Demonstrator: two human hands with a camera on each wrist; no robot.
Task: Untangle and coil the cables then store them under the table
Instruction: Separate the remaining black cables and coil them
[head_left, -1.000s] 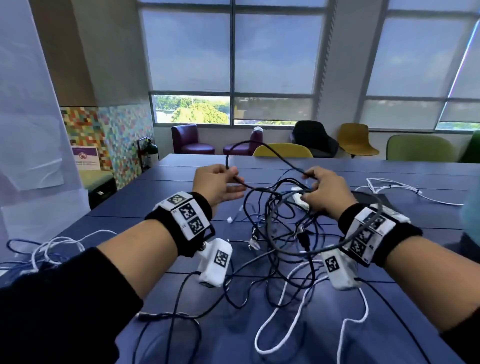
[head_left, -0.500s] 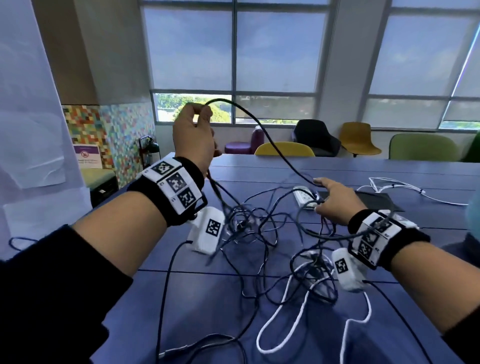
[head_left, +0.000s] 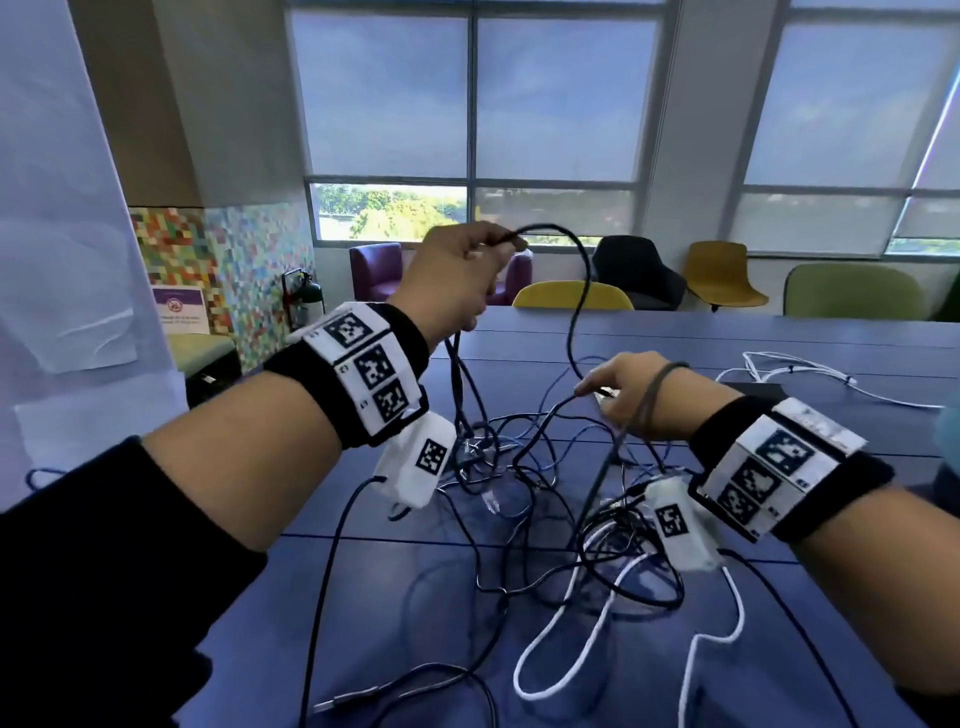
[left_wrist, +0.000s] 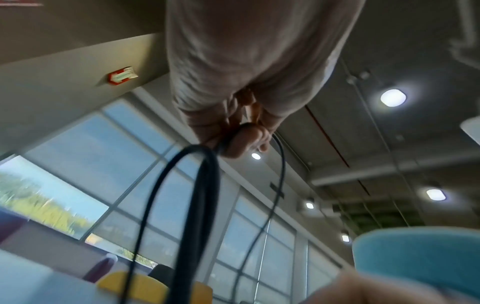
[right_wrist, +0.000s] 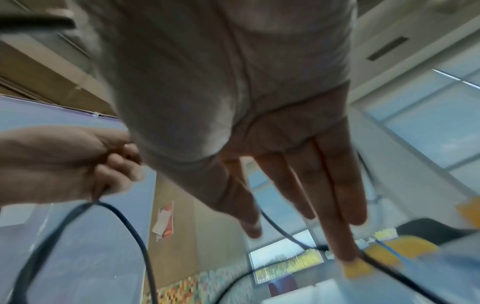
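My left hand (head_left: 483, 254) is raised above the blue table (head_left: 779, 343) and pinches a black cable (head_left: 586, 270) between thumb and fingers. The cable arcs over and drops to my right hand (head_left: 602, 387). That hand hovers low over the table with its fingers straight, their tips touching the same cable, and a grey loop (head_left: 655, 384) lies across its back. A tangle of dark cables (head_left: 519, 467) lies on the table between my wrists. The left wrist view shows the left hand (left_wrist: 233, 137) gripping the black cable (left_wrist: 205, 185). The right wrist view shows straight fingers (right_wrist: 335, 195).
A white cable (head_left: 587, 639) snakes over the near table. Another white cable (head_left: 795, 366) lies at the far right by a dark flat object (head_left: 750, 388). Coloured chairs (head_left: 571, 299) line the table's far edge under the windows.
My left hand has lifted the black cable from table height to well above it, then drifted right. My right hand has let go of the bundle and now has straight fingers.
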